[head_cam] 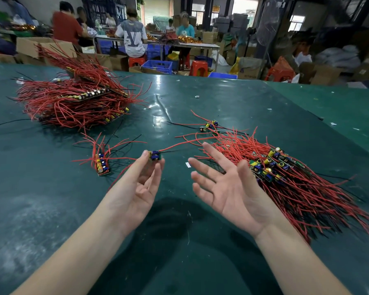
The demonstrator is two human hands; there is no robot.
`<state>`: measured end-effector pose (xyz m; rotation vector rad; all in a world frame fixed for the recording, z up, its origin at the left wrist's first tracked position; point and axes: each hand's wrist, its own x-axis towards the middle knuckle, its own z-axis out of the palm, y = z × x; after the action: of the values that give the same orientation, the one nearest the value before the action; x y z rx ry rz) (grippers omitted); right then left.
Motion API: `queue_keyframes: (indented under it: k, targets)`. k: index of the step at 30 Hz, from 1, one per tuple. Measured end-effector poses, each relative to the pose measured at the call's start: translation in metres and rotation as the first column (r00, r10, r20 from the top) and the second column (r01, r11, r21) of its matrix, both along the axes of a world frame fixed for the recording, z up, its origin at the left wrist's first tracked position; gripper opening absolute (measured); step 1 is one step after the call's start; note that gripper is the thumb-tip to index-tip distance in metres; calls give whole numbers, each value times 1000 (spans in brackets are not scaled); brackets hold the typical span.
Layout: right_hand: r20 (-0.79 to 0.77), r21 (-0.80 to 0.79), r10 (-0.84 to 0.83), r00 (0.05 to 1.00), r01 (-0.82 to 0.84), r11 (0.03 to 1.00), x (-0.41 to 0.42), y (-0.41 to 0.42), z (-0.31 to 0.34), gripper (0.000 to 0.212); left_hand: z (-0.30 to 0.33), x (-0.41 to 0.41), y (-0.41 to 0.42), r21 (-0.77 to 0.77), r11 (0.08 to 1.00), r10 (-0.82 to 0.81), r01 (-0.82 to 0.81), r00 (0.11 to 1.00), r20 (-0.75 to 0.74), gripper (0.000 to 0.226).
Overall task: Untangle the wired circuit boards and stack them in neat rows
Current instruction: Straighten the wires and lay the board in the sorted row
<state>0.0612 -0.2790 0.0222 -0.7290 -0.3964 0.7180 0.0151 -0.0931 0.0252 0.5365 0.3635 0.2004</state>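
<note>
Pinching one wired board point(155, 155) at its fingertips, the left hand point(140, 179) works centre-frame; the right hand point(224, 184) spreads empty. Stacked boards point(73, 101) fill upper left, a short row point(102, 165) seemingly begun, the tangled heap point(285, 177) right remains.

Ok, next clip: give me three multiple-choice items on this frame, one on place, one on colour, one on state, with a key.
1. Where is the large stacked pile?
A. far left
B. near right
C. table centre

2. Most wires are:
A. blue
B. red
C. white

3. The right hand is:
A. gripping a board
B. fisted
C. open, empty

Key: A, the stacked pile lies far left on the table; B, red wires dominate; C, the right hand shows straight fingers while the left hand pinches a circuit board.
</note>
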Motion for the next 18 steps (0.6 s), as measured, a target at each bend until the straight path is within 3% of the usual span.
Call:
queue_keyframes:
  k: [2, 5, 11, 14, 18]
  targets:
    - [27, 31, 54, 998, -55, 998, -1, -2, 3, 113, 1, 0, 1, -40, 999, 7, -7, 1000, -8, 11]
    - [71, -70, -39, 997, 44, 997, -1, -2, 3, 100, -1, 1, -3, 40, 999, -14, 13, 1000, 17, 10]
    - [182, -269, -181, 966, 226, 936, -5, 9, -2, 25, -12, -3, -16, 347, 911, -251, 222, 967, 42, 15]
    - [219, -373, -232, 948, 301, 877, -4, 11, -3, 31, -14, -5, -17, 430, 863, -295, 266, 956, -1, 27]
    - [252, -407, -285, 925, 369, 835, 0, 9, -3, 53, -14, -3, -12, 559, 816, -143, 145, 989, -48, 32]
